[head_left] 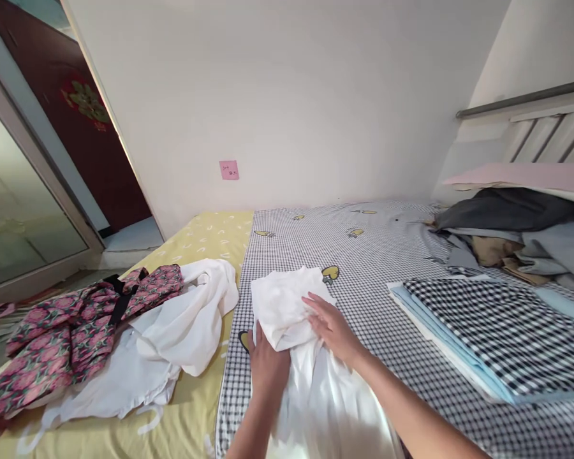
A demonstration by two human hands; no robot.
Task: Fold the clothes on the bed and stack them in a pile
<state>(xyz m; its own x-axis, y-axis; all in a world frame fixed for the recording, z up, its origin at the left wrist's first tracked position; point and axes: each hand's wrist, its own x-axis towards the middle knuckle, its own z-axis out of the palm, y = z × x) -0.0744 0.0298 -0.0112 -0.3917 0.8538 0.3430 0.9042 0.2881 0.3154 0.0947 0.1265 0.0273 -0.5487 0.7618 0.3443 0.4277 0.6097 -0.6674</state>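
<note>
A white garment (287, 299) lies on the checked bedding in front of me, its upper part folded into a roughly square bundle. Its lower part (332, 408) stretches loosely toward me, with soft wrinkles. My left hand (269, 360) rests at the bundle's lower left edge, fingers pointing away from me. It looks open, though some fingertips are hidden against the cloth. My right hand (332, 325) lies on the bundle's right side with its fingers stretched out and apart, touching the fabric from above.
On the yellow bedding (191, 401) at left lie a pink floral garment (76, 325) and rumpled white clothing (191, 325). Folded checked cloth (502, 331) tops a stack at right. Behind it sits a dark clothing pile (502, 210). A wall (291, 108) bounds the bed's far side.
</note>
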